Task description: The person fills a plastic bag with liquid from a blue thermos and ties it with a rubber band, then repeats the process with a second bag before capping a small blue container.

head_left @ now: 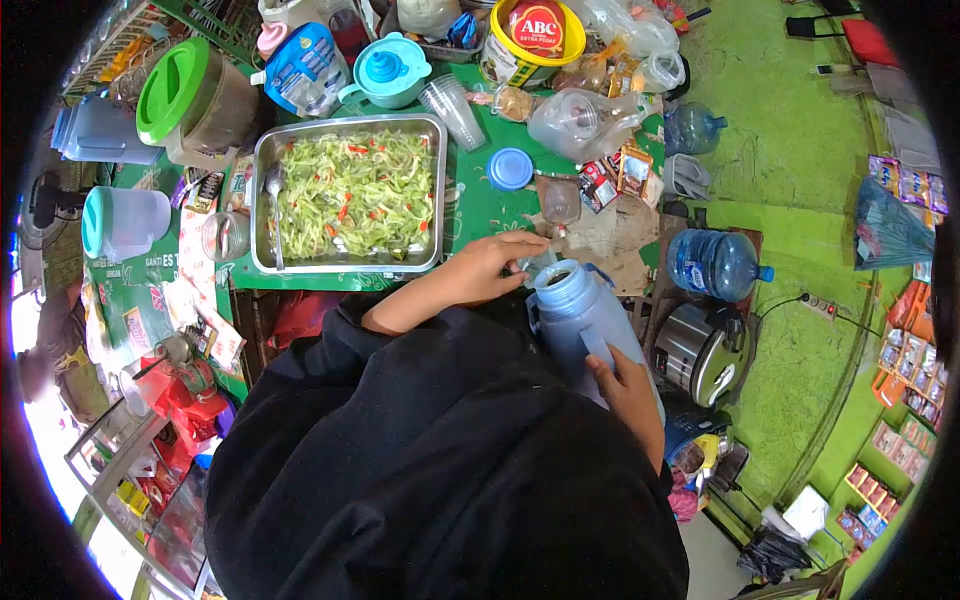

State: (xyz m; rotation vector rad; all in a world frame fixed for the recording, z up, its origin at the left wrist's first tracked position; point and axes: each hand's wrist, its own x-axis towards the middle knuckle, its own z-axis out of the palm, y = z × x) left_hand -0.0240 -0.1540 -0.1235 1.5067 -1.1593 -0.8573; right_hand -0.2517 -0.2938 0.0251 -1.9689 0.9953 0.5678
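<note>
Blue pitcher (572, 318): we hold it open (a blue lid (510, 169) lies ahead)
Left hand (492, 268): fingers together on clear plastic (543, 262)
Right hand (628, 392): fingers clamped on handle (597, 343)

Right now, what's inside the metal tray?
Shredded greens with red bits, plus a spoon along one short side. The metal tray's bottom is mostly covered; can't tell what's under the greens.

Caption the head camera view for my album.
Left hand at the mouth of an open blue jug, right hand on its handle, beside a tray of shredded greens.
</note>
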